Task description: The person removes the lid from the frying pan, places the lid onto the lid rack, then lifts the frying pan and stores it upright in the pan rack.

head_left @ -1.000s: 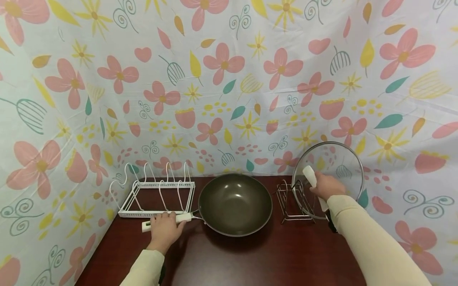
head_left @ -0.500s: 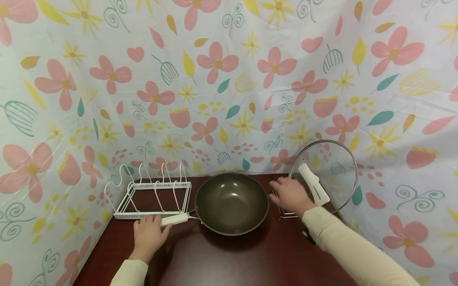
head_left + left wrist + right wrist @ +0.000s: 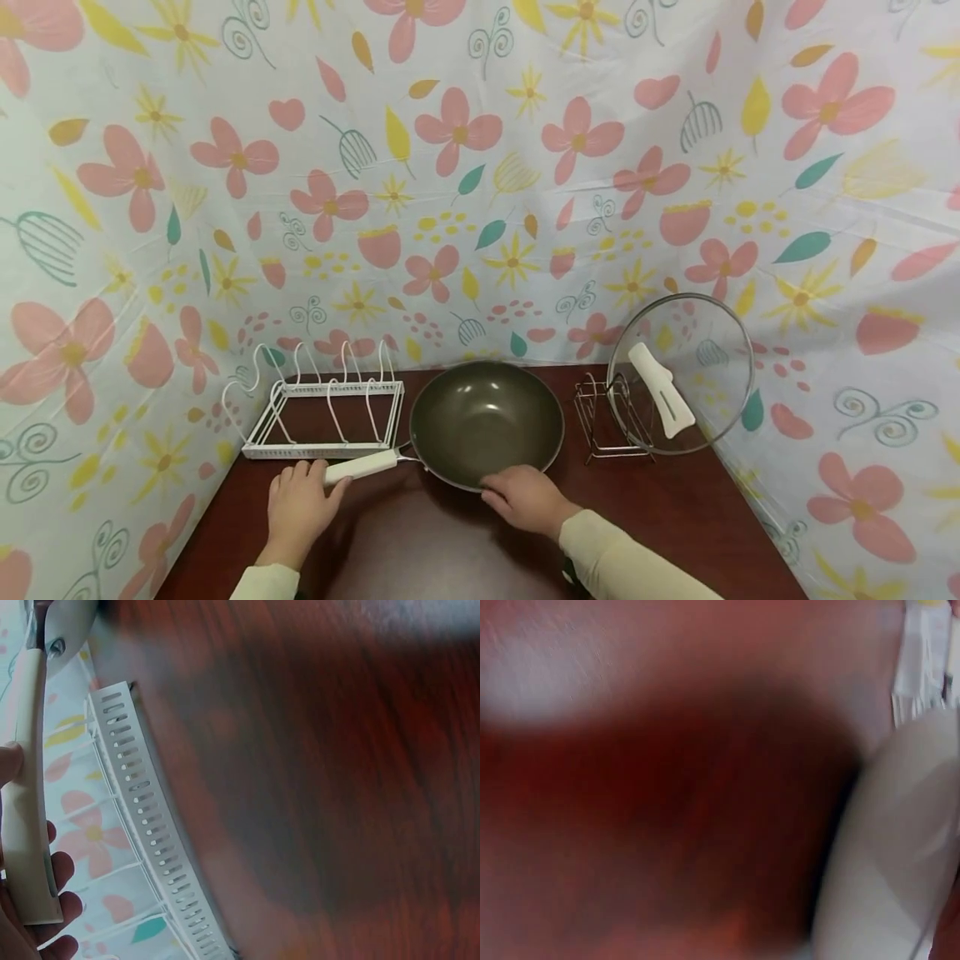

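Dark red table (image 3: 420, 558). Pan (image 3: 487, 425) between white rack (image 3: 322, 451) and wire rack (image 3: 618, 453): glossy dark inside, pale outside, white handle (image 3: 365, 466). Left hand (image 3: 300, 504) grips handle; right hand (image 3: 531, 500) at near rim, grip unclear.

No legible text, label, brand, number or sign in any view. Pan (image 3: 486, 421), handle (image 3: 24, 765), lid (image 3: 663, 393), white rack (image 3: 330, 451), wire rack (image 3: 618, 452), table (image 3: 420, 550), wall cloth (image 3: 480, 217): no lettering readable on any. Right-wrist view blurred; fine marks there indistinguishable.
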`<state>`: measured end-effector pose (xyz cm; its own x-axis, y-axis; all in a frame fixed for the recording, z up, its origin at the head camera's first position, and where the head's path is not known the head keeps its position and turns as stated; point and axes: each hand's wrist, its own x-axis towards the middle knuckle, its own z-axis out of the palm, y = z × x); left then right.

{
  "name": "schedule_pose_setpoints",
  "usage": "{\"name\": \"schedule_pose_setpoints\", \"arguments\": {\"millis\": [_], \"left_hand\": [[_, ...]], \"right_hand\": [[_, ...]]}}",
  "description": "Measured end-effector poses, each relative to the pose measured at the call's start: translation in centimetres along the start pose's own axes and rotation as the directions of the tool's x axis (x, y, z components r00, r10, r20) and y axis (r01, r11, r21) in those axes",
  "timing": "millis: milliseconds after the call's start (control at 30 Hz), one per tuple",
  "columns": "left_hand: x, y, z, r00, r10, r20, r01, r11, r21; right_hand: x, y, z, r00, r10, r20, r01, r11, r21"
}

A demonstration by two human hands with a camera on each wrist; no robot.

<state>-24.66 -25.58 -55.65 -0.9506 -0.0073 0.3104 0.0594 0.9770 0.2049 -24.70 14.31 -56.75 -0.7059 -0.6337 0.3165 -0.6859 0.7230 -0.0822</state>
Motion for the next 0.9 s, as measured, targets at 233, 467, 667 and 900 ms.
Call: {"name": "schedule_pose_setpoints", "arguments": {"millis": [233, 467, 667, 900], "left_hand": [[-0.5, 0.9, -0.3, 0.999, -0.005, -0.039, 0.004, 1.0, -0.014], [-0.6, 1.3, -0.6, 0.999, -0.015, -0.037, 0.015, 1.0, -0.018], [-0.6, 1.1, -0.2, 0.998, -0.018, -0.057, 0.017, 1.0, -0.021], [-0.2, 1.3, 0.3, 0.997, -0.025, -0.067, 0.023, 0.999, -0.035]], "right_hand": [[-0.6, -0.2, 1.7, 0.991, -0.026, -0.133, 0.017, 0.998, -0.067], [-0.6, -0.2, 1.8, 0.989, -0.013, -0.149, 0.004, 0.998, -0.059], [-0.4, 0.0, 2.1, 0.988, -0.012, -0.156, 0.002, 0.998, -0.063], [0.1, 1.1, 2.4, 0.975, -0.035, -0.217, 0.022, 0.998, -0.064]]}}
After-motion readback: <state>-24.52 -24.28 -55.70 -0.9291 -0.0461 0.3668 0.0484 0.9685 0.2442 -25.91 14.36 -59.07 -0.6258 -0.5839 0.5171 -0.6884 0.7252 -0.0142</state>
